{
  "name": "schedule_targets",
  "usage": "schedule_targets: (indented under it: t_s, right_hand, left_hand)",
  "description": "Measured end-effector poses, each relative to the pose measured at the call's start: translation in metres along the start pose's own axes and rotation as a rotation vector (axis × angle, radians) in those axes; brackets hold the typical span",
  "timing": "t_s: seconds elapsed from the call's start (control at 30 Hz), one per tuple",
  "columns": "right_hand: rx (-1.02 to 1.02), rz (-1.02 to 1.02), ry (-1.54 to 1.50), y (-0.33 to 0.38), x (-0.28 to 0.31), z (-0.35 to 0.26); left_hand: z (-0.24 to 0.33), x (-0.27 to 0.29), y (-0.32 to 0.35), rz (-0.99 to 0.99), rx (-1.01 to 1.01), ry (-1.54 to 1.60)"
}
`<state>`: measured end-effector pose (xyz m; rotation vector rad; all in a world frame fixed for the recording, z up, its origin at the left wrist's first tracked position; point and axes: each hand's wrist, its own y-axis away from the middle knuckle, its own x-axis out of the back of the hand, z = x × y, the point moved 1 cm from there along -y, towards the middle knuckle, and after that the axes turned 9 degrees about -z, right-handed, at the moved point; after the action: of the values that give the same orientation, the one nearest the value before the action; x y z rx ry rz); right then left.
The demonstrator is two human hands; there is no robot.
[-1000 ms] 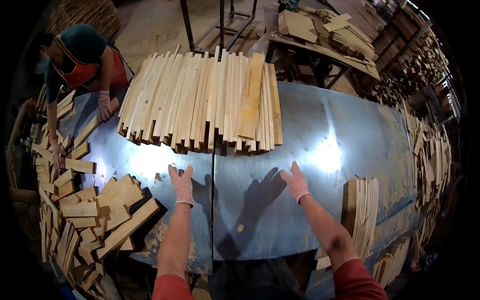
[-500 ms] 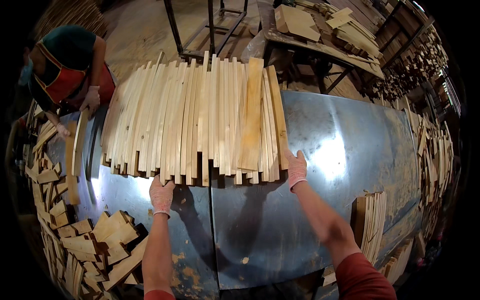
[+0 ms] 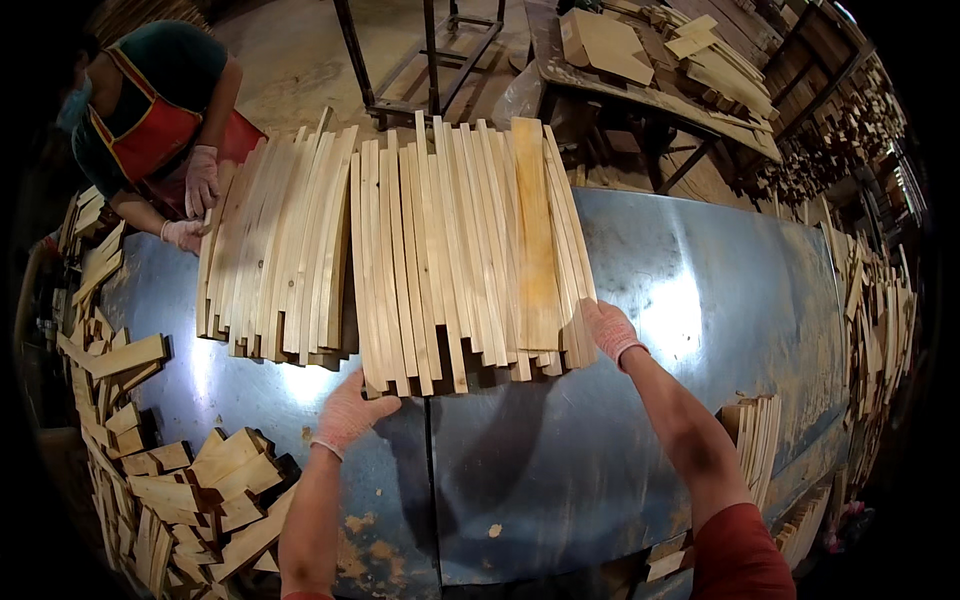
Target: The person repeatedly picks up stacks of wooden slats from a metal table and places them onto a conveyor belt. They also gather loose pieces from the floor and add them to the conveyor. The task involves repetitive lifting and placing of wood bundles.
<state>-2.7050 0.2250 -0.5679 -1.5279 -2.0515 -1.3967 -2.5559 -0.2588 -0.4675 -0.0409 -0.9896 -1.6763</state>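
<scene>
A batch of pale wooden slats (image 3: pixel 465 255) lies flat on the blue-grey metal surface (image 3: pixel 700 300), the strips side by side and running away from the person, their far ends fanned slightly and reaching past the far edge of the surface; one wider board sits among them toward the right. The left hand (image 3: pixel 352 408), in a pinkish glove, is at the near left corner of this batch, its fingers curled up against the near ends of the slats, a loose grip that touches the wood rather than closing round it. The right hand (image 3: pixel 608 330), gloved the same, presses flat and open against the right edge of the batch near its near corner, grasping nothing. Just beside the batch on the left, parted from it by a narrow gap, lies a second group of slats (image 3: pixel 280 245), stacked a little thicker. At its far left corner a co-worker in a dark shirt and red apron has both gloved hands (image 3: pixel 195 200) on or near the wood. Short offcut blocks (image 3: pixel 180 480) are heaped along the left rim of the surface, and more stacked slats (image 3: pixel 755 440) stand on edge at the right near side. Behind, a bench carries further boards (image 3: pixel 650 45).
</scene>
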Motion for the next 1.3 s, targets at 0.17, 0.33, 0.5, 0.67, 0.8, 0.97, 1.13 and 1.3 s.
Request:
schedule_targets:
  t_s: [0.17,0.33,0.5,0.67,0.8,0.97,1.13,1.3]
  right_hand:
    - [0.081,0.222,-0.063,-0.035,-0.011,-0.035]
    - [-0.134,0.308,-0.156,0.003,-0.008,-0.101]
    - [-0.089,0.361,-0.111,0.010,-0.011,-0.076]
    - [-0.139,0.321,-0.192,0.080,-0.013,-0.044]
    - [-0.156,0.310,-0.235,0.165,-0.027,0.005]
    - [-0.329,0.339,-0.289,0.288,-0.060,0.097]
    - [-0.414,0.239,-0.378,0.424,-0.066,0.154]
    - [-0.406,0.312,-0.261,0.512,-0.119,0.244]
  left_hand:
    - [-0.015,0.011,-0.108,0.374,-0.087,0.139]
    - [0.059,-0.003,-0.117,0.542,0.146,-0.002]
    - [0.073,-0.013,-0.098,0.558,0.158,-0.075]
    - [0.058,-0.052,-0.051,0.498,0.124,-0.007]
    - [0.041,-0.104,0.015,0.442,0.129,0.049]
    - [0.021,-0.186,0.128,0.332,0.088,0.091]
    - [-0.019,-0.266,0.247,0.323,0.149,0.080]
    - [-0.082,-0.335,0.314,0.227,0.121,0.372]
